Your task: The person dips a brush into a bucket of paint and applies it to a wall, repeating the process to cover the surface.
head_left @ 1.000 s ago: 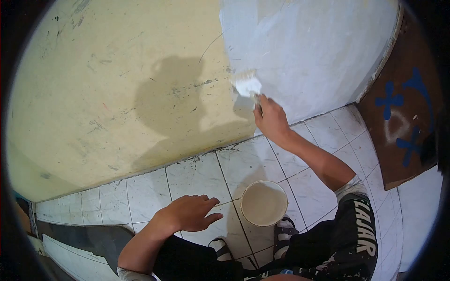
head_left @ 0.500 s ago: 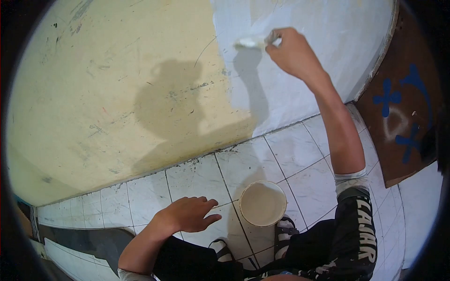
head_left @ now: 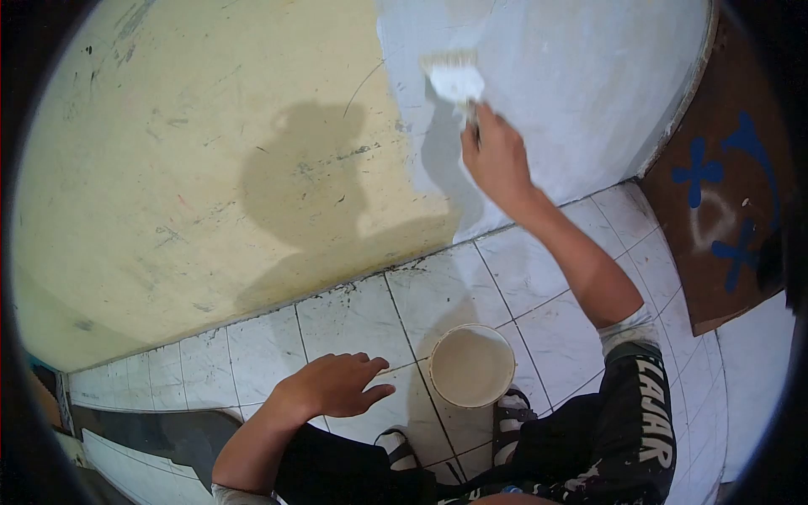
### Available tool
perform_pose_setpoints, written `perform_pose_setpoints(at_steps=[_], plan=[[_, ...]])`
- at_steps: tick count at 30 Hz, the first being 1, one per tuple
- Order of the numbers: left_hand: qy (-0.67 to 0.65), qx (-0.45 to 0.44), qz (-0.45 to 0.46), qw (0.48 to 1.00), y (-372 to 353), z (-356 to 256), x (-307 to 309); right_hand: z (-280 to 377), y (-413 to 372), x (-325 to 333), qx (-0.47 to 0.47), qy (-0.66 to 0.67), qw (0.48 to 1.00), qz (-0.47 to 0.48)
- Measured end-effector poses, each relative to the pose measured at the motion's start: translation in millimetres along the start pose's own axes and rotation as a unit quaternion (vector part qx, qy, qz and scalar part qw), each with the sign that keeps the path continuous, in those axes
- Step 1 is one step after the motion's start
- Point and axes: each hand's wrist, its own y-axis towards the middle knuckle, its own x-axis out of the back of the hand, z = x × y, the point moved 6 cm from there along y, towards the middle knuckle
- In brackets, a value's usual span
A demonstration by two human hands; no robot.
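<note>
My right hand [head_left: 498,156] is closed around the handle of a paintbrush [head_left: 455,80], whose wide head is coated white. Its bristles point up and lie at or close to the pale painted part of the wall [head_left: 581,93]; contact is hard to tell. To the left, the wall is scuffed yellow [head_left: 202,109], with an upright edge between the two colours. My left hand [head_left: 341,385] hangs above the floor with its fingers apart and nothing in it. Right of that hand, a round bucket [head_left: 472,365] of whitish paint stands on the tiles by my feet.
White floor tiles [head_left: 345,316] run along the wall's base, with dark debris at the joint. A brown panel with blue shapes [head_left: 673,244] stands at the right. A dark grey object [head_left: 181,433] lies at lower left. My sandalled feet [head_left: 509,421] are beside the bucket.
My right hand has moved down and slightly left. The paintbrush has turned from lying sideways to bristles up. My left hand and the bucket are nearly unmoved.
</note>
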Motion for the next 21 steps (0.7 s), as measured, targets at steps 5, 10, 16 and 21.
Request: perform_pose_setpoints(at_steps=[5,10,16,21], plan=[[-0.005,0.010,-0.004,1.000,-2.4,-4.9,3.2,-18.5,-73.1,-20.5,-0.082,-0.016,0.978,0.191],[0.013,-0.011,-0.017,1.000,-3.4,-9.9,-0.7,-29.8,-59.4,-9.9,-0.147,-0.020,0.948,0.281],[0.008,0.005,-0.004,1.000,-4.1,-8.2,2.1,-23.4,77.7,60.1,-0.084,0.020,0.985,0.150],[-0.003,0.003,-0.001,1.000,-1.1,-4.5,-1.2,28.7,109.2,114.0,-0.083,0.016,0.995,0.061]])
